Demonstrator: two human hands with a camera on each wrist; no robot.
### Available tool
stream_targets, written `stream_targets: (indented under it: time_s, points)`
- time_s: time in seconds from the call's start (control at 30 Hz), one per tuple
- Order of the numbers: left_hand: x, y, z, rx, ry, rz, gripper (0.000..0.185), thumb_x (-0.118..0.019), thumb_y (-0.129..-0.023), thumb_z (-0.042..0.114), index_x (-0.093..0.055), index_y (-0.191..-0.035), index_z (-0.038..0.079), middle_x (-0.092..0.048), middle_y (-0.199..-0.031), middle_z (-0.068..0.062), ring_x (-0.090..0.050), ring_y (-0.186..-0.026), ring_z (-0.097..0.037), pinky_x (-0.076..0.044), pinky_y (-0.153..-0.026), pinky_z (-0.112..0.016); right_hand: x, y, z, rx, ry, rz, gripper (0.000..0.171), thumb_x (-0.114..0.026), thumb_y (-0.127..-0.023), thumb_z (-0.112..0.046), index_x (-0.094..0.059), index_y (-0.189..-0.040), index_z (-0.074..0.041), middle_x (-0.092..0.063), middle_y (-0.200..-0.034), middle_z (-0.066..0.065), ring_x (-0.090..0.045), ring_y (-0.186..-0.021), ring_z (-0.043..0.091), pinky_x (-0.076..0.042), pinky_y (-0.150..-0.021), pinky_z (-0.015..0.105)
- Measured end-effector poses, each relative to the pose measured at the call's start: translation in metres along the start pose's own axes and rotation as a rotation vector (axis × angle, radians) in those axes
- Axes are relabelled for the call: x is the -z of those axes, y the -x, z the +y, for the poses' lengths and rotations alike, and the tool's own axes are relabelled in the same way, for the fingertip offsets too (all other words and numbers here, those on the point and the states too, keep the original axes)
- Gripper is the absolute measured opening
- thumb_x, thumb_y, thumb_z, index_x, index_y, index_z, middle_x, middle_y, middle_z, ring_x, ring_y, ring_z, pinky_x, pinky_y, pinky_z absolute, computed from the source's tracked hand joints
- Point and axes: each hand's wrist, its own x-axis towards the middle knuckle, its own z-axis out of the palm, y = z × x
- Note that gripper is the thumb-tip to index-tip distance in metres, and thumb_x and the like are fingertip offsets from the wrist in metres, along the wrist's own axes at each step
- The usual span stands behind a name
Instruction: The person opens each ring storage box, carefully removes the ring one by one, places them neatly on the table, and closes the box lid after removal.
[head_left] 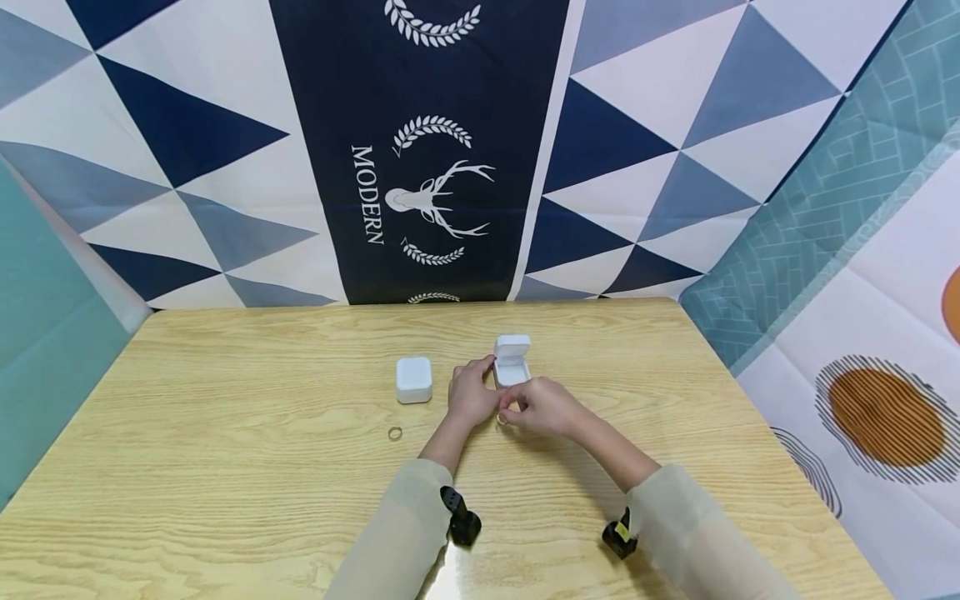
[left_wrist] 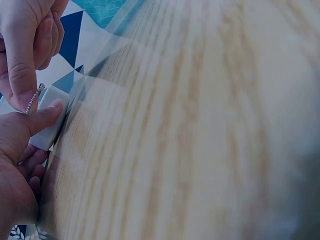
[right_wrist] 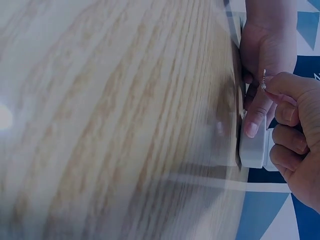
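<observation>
An open white ring box stands on the table with its lid raised. My left hand grips it from the left, thumb across the front of the base and the other fingers at its side. In front of the box, my right hand pinches a ring between thumb and forefinger. Small bright stones line the ring's band in the left wrist view. The right hand partly covers the box's front in the head view, and its other fingers are curled in.
A second white box, closed, stands left of the left hand. Nearer the front, another ring lies on the wooden table. Patterned cloth hangs behind the far edge. A black wrist camera sits at the left sleeve.
</observation>
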Motion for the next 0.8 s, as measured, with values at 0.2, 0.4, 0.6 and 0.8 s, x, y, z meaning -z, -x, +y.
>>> stream_targets:
  time_s: [0.2,0.4,0.6,0.8]
  points:
    - [0.0,-0.0001,-0.0004,-0.002,-0.005,0.002,0.067,-0.078,-0.074,0.027,-0.052,-0.133,0.009,-0.058,-0.131,-0.007,-0.047,-0.116,-0.028,-0.038,-0.099,-0.041,-0.0017,0.0009,0.0005,0.015,0.009,0.0,0.008,-0.069,-0.083,-0.017,-0.072,-0.081,-0.01,-0.053,-0.054,-0.008,-0.035,-0.046,-0.002,-0.026,-0.043,0.015]
    - [-0.0004,-0.0008,-0.0009,-0.003,-0.006,0.005,0.066,-0.078,-0.075,0.027,-0.052,-0.133,0.009,-0.058,-0.131,-0.007,-0.047,-0.116,-0.028,-0.038,-0.099,-0.041,-0.0022,0.0011,0.0003,0.022,0.03,-0.001,0.008,-0.069,-0.083,-0.017,-0.071,-0.081,-0.01,-0.053,-0.054,-0.008,-0.035,-0.046,-0.002,-0.026,-0.043,0.015]
    - [-0.0009,-0.0014,-0.0015,-0.005,0.002,0.003,0.066,-0.077,-0.075,0.026,-0.052,-0.134,0.009,-0.057,-0.132,-0.006,-0.046,-0.117,-0.028,-0.037,-0.1,-0.041,-0.0026,0.0016,-0.0002,0.041,0.057,-0.004,0.007,-0.068,-0.084,-0.017,-0.071,-0.081,-0.011,-0.053,-0.053,-0.009,-0.035,-0.046,-0.003,-0.026,-0.043,0.015]
    - [0.0003,-0.0006,-0.0012,-0.005,0.015,-0.008,0.066,-0.077,-0.076,0.027,-0.051,-0.134,0.008,-0.056,-0.133,-0.007,-0.046,-0.117,-0.028,-0.036,-0.1,-0.041,-0.0039,0.0025,0.0005,0.055,0.076,-0.007,0.007,-0.068,-0.084,-0.016,-0.071,-0.079,-0.012,-0.055,-0.056,-0.008,-0.035,-0.046,-0.003,-0.025,-0.043,0.014]
